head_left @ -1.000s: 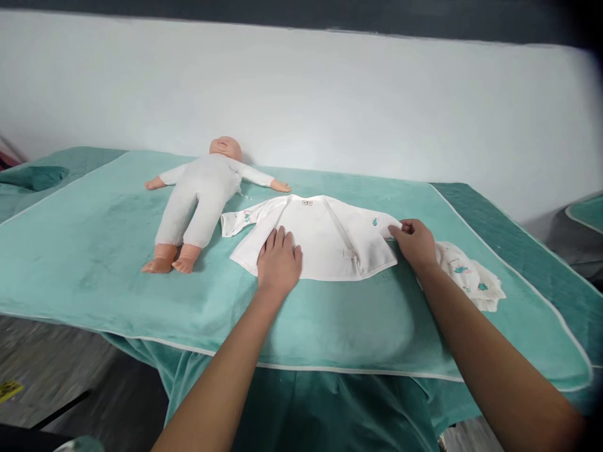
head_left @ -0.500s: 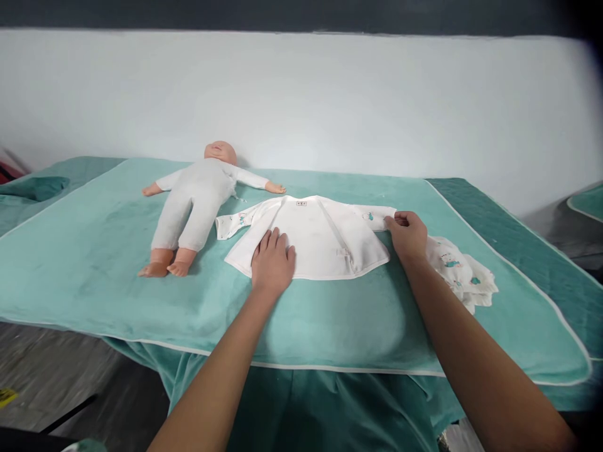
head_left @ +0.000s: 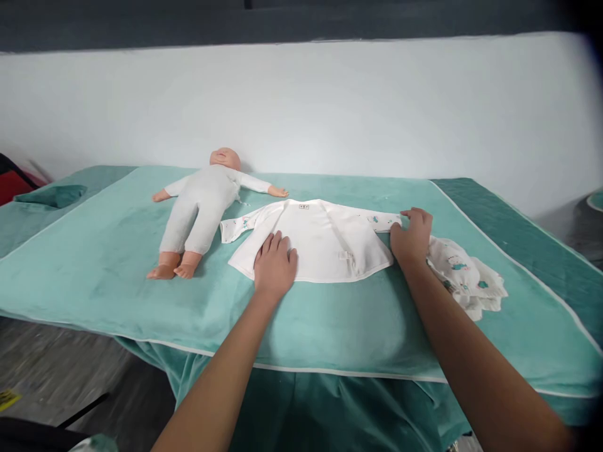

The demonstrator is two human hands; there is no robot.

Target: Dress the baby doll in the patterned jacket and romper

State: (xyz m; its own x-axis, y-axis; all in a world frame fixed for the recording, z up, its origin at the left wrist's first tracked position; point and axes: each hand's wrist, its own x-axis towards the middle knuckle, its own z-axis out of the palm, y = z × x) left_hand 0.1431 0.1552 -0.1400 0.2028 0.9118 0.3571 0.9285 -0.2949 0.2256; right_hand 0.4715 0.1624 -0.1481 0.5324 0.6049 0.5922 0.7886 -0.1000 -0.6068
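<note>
A white baby jacket [head_left: 313, 242] lies spread with its front open, both sleeves stretched out to the sides. Small coloured prints show on the sleeves. My left hand [head_left: 275, 262] rests flat on the jacket's lower left front, fingers extended. At the cuff of the right-hand sleeve [head_left: 379, 220] is my right hand [head_left: 412, 235], its thumb and forefinger apart around the sleeve end. Left of the jacket, a baby doll [head_left: 202, 204] in a white body suit lies on its back, one arm reaching toward the jacket's collar.
A crumpled white printed cloth [head_left: 466, 276] lies beside my right forearm. Everything rests on a green padded cover [head_left: 113, 257] with white piping. A white wall [head_left: 330, 107] stands behind it. Something red and black [head_left: 14, 179] shows at the far left.
My right thumb and fingers have parted at the sleeve cuff, where they were pinched together. My left hand stays on the jacket. The whole view has shifted slightly.
</note>
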